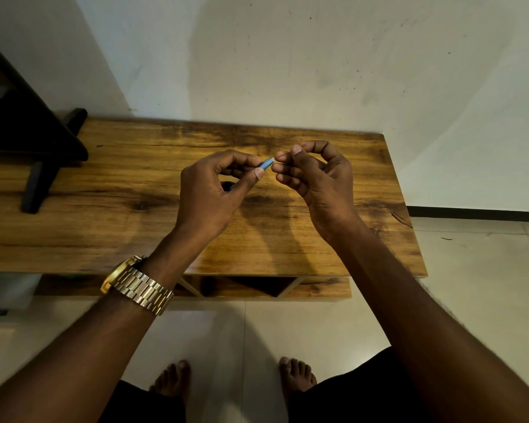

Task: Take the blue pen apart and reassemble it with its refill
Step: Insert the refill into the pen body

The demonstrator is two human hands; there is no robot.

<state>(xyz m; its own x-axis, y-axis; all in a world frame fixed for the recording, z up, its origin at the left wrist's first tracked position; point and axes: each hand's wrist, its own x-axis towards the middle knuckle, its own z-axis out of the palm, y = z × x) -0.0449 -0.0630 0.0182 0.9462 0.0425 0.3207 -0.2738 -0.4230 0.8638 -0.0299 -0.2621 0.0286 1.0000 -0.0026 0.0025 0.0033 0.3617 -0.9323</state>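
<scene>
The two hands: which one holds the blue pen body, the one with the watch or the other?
The left hand, the one with the gold watch on its wrist, grips the blue pen. The right hand only pinches something thin at the pen's tip.

Dim warm light, soft shadows, wide-angle distortion at edges.

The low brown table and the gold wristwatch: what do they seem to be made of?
The low brown table looks like wood or a wood-grain laminate, with dark knots, streaked grain and a slight sheen; which one, the picture cannot settle. The gold wristwatch on the left wrist looks like polished gold-toned metal: its linked band catches bright highlights.
</scene>
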